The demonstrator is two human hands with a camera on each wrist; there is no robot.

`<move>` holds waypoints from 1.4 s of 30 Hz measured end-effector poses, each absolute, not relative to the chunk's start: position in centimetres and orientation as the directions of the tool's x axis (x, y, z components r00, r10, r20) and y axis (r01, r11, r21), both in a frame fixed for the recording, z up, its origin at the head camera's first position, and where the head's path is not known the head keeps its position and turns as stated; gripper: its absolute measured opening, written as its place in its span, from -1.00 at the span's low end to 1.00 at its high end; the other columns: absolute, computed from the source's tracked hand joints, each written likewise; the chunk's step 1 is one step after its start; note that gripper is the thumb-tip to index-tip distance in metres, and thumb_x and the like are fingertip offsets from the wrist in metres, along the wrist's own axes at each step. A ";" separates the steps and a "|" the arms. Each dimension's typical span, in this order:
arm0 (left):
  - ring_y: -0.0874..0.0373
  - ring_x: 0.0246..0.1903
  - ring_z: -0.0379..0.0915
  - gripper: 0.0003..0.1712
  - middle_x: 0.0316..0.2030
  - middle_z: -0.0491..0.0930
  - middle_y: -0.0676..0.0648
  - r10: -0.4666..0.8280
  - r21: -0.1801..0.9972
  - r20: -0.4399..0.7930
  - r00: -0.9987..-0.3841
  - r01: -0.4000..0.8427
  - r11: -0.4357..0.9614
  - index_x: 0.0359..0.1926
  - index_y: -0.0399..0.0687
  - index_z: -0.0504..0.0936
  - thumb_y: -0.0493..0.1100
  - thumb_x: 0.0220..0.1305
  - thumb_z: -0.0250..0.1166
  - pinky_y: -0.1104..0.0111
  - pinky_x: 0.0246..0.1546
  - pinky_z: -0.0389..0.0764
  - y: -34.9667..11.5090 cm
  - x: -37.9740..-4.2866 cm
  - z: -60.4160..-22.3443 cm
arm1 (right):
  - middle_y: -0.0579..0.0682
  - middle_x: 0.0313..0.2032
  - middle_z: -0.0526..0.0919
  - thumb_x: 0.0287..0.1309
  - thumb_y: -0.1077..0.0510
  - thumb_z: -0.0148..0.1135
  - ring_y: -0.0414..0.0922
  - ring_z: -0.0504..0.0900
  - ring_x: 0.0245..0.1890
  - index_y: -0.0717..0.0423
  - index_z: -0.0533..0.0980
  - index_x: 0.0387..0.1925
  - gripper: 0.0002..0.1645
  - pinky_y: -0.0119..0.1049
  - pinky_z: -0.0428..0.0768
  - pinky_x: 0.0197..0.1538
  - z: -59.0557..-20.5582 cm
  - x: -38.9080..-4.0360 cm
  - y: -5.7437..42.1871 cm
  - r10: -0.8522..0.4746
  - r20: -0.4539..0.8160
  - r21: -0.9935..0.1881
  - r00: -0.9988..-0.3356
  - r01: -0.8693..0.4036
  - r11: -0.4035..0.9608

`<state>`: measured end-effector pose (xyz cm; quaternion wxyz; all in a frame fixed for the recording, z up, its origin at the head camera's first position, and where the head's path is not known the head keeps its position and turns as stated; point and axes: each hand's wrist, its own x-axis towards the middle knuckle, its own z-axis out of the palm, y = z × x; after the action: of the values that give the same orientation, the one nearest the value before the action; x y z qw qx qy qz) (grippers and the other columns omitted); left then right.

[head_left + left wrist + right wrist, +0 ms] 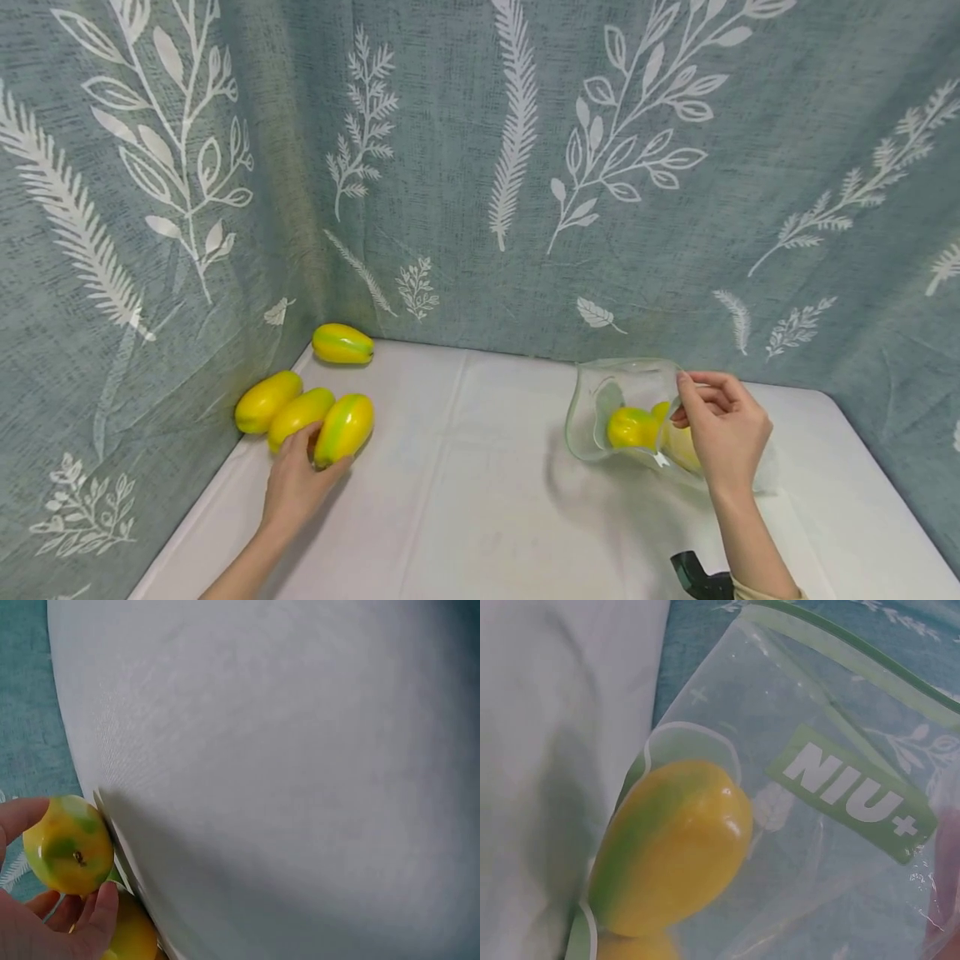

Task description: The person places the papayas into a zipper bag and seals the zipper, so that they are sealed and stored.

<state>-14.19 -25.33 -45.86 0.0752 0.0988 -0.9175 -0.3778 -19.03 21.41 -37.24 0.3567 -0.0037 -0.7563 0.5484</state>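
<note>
My left hand [298, 483] grips a yellow mango with a green stripe [345, 429], thumb on one side and fingers on the other. In the left wrist view that mango [71, 851] shows its stem end between thumb and fingers. Right beside it on the table are two more mangoes, one close by [296, 417] and one farther left [267, 402]. My right hand [727, 433] pinches the upper edge of a clear zip bag [630, 375], whose mouth gapes toward the left. Inside the bag lie mangoes, one [675, 847] plain through the plastic beside a green printed label [855, 795].
Another mango [342, 344] rests at the table's back left corner. A white cloth covers the table [480, 500]. Blue-green curtains with white leaf prints [450, 167] stand along the back and sides. A black device [701, 575] sits by the right wrist.
</note>
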 end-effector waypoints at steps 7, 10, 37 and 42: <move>-0.37 0.20 0.18 -0.15 0.19 0.23 -0.47 -0.223 0.712 0.070 -0.972 -0.108 0.694 0.36 -0.50 0.13 -0.20 0.21 0.35 -0.18 0.18 0.25 -25.5 -14.3 -46.2 | -0.23 -0.64 0.64 0.16 0.24 0.36 -0.28 0.55 -0.76 0.29 0.64 -0.30 -0.85 -0.47 0.54 -0.64 -37.4 -19.1 21.3 0.402 0.529 -0.836 -0.748 -0.378 0.398; -0.36 0.20 0.19 -0.15 0.19 0.23 -0.47 -0.221 0.721 0.067 -0.973 -0.106 0.685 0.36 -0.51 0.12 -0.22 0.21 0.33 -0.17 0.18 0.28 -25.6 -14.4 -46.4 | -0.22 -0.64 0.65 0.16 0.24 0.36 -0.27 0.56 -0.76 0.29 0.64 -0.30 -0.85 -0.46 0.54 -0.64 -37.5 -19.1 21.3 0.400 0.529 -0.836 -0.748 -0.376 0.400; -0.21 0.13 0.41 -0.21 0.34 0.26 -0.30 -0.216 0.810 0.004 -0.976 -0.123 0.573 0.35 -0.22 0.34 0.03 0.22 0.39 0.19 -0.07 0.62 -23.8 -14.3 -45.2 | -0.18 -0.66 0.63 0.17 0.33 0.31 -0.29 0.54 -0.76 0.42 0.60 -0.33 -0.86 -0.49 0.54 -0.62 -34.7 -17.1 19.6 0.393 0.533 -0.831 -0.749 -0.376 0.409; -0.16 0.11 0.45 -0.26 0.29 0.36 -0.25 -0.188 0.830 0.024 -0.982 -0.085 0.551 0.31 -0.18 0.42 0.03 0.20 0.41 0.19 -0.06 0.60 -22.5 -14.4 -44.6 | -0.18 -0.66 0.63 0.17 0.32 0.32 -0.28 0.54 -0.77 0.41 0.60 -0.32 -0.85 -0.46 0.54 -0.63 -34.8 -17.3 19.7 0.394 0.522 -0.838 -0.757 -0.366 0.405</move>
<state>-14.40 -22.50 -44.57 0.0548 0.0778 -0.8788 -0.4675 -17.26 19.73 -34.84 0.3487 -0.0091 -0.7621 0.5455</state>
